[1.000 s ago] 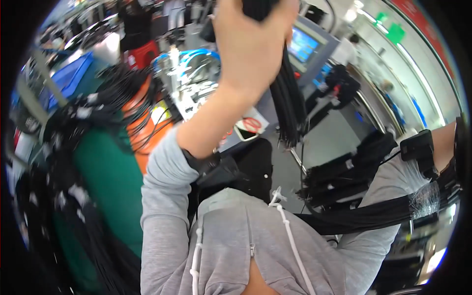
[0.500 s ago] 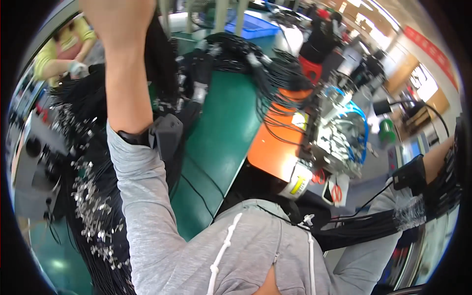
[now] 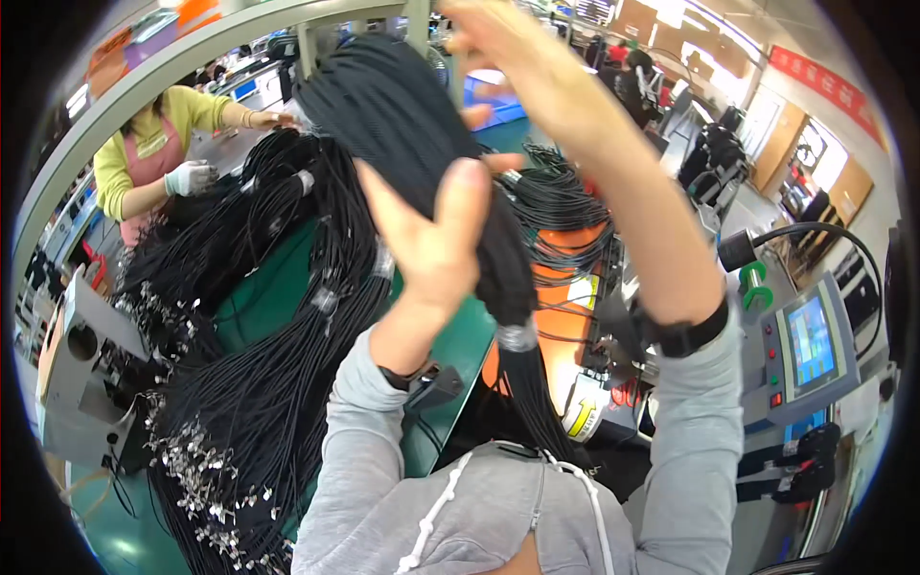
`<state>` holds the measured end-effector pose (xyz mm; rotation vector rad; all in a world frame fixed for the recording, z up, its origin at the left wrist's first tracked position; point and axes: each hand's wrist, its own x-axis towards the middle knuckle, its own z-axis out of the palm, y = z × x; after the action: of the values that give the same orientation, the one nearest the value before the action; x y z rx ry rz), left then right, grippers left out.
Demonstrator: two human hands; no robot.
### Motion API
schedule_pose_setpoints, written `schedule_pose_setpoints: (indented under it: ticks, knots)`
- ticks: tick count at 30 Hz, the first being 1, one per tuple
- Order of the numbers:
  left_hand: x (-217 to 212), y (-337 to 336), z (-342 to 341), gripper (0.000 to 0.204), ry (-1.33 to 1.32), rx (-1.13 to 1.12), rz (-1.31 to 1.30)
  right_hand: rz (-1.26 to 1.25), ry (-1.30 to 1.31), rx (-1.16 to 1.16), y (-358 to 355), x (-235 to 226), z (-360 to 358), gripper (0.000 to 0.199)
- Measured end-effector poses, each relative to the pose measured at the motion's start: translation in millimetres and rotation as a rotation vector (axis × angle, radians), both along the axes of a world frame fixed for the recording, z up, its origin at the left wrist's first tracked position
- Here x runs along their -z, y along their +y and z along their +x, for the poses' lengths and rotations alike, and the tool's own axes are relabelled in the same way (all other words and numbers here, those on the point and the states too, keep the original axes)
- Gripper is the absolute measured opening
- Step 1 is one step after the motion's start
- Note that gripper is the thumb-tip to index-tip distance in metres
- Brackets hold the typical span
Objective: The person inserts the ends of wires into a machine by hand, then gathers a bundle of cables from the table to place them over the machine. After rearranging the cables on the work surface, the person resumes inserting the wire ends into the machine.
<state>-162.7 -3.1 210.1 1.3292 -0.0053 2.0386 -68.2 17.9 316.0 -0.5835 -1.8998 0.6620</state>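
Observation:
A thick bundle of black cables [image 3: 402, 115], bound with clear wrap [image 3: 517, 335] near its lower end, slants through the middle, its loose tail close to my body. My left hand [image 3: 431, 235] is against the near side of the bundle, thumb and fingers spread. Beyond it, my right hand [image 3: 503, 53] is raised at the bundle's upper right, fingers apart and somewhat blurred; whether it touches the cables I cannot tell. More black cable bundles [image 3: 297, 355] with silvery metal ends [image 3: 206, 470] lie to the left.
Under the cables is a green tabletop [image 3: 441, 355]. On the right, coiled cables [image 3: 561, 211] rest by an orange surface [image 3: 561, 331], near a control panel with a screen [image 3: 810, 335]. A grey frame bar [image 3: 192, 62] arches at upper left; a co-worker's gloved hand [image 3: 192, 178] is behind it.
My right arm has swung from the far right to the upper middle, and the wrapped bundle has moved to the centre. My left hand has come down and nearer.

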Motion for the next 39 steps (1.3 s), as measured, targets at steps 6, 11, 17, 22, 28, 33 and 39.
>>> schedule_pose_setpoints:
  ticks: [6, 11, 17, 22, 28, 33, 39]
  knots:
    - [-21.4, 62.7, -0.5, 0.061, -0.097, -0.097, 0.050, -0.972, 0.411, -0.717, -12.8, 200.9, 75.0, 0.100]
    - [-41.1, 102.2, -22.0, 0.062, -0.160, -0.293, 0.201, -1.280, 0.030, -1.015, -53.9, 260.4, 118.2, 0.096]
    - [-60.3, 186.3, 2.3, 0.086, -0.305, -0.441, 0.124, -1.172, 0.089, -0.533, -98.6, 284.2, 168.4, 0.044]
    - [-10.3, 268.8, -3.5, 0.092, 0.554, -0.928, 0.074, -1.227, 0.499, -0.103, -67.6, 257.0, 146.8, 0.029]
    - [118.3, 233.8, -44.3, 0.065, 1.763, -0.937, -0.248, -1.587, 1.087, 0.058, 0.6, 276.9, 146.3, 0.025]
    - [136.8, 147.5, -54.5, 0.082, 1.967, -1.232, -0.358, -1.490, 1.199, -0.001, -20.1, 282.5, 153.9, 0.023]
    - [178.4, 110.4, -70.3, 0.088, 2.067, -1.172, -0.535, -1.541, 1.268, -0.001, -24.8, 265.7, 139.8, 0.024]
